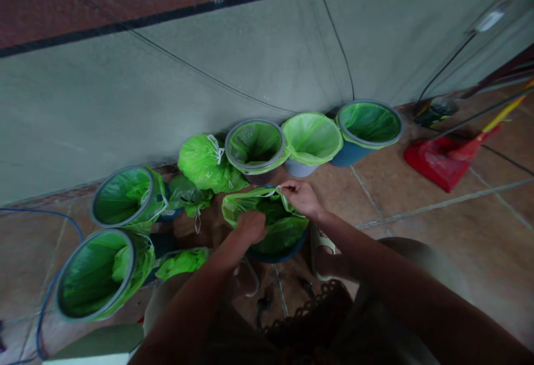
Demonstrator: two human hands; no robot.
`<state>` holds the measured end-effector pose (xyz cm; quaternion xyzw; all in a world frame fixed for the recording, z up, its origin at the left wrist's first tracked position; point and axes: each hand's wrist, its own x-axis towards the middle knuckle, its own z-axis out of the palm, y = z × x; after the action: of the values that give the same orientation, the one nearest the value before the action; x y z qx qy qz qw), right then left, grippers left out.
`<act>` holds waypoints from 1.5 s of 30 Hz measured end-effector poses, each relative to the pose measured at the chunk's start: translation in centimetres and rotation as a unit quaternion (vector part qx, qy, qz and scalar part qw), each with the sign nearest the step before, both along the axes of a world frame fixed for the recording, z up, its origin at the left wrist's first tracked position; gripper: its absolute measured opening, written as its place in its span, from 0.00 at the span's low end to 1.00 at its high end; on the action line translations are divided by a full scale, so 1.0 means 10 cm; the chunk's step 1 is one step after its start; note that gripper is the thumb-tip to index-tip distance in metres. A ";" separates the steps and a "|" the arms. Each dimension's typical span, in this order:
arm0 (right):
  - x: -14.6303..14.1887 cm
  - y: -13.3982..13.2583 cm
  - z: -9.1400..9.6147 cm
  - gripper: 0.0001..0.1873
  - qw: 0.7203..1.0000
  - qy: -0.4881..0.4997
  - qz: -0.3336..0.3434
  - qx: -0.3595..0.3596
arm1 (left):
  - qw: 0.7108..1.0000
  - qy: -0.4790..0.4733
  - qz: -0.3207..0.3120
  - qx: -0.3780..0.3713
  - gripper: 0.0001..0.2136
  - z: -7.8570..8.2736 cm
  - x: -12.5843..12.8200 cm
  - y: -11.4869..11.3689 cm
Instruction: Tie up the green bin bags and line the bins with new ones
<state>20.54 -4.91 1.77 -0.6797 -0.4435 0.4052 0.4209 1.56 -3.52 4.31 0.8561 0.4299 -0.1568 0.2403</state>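
On tiled floor (492, 231), other bins (354, 155) are lined; this bag (287, 234) seems unfitted, right hand (303, 198) pinching its edge, left hand (252, 226) unclear.

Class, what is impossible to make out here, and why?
In the head view:
- Left hand: fingertips hidden by the hand itself.
- Green bag with white drawstring: contents hidden by its plastic.
- Yellow handle: end cut off by the right edge.
- Dark container: markings too blurred to read.
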 end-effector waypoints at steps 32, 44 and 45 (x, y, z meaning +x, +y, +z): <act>-0.05 0.01 0.35 0.13 0.995 -0.008 0.005 0.096 | 0.974 -0.194 0.107 -0.034 0.08 -0.02 0.05 0.21; -0.08 0.00 0.55 0.15 0.985 0.101 0.007 0.143 | 0.831 -0.507 0.189 -0.128 0.03 0.42 0.05 0.31; -0.09 -0.01 0.65 0.15 0.978 0.131 0.014 0.159 | 0.783 -0.563 0.201 -0.169 0.04 0.52 0.04 0.32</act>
<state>19.68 -4.98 8.27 -0.5386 -0.4527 0.4207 0.5727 1.96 -0.35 9.47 0.6316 0.3471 0.3351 0.6069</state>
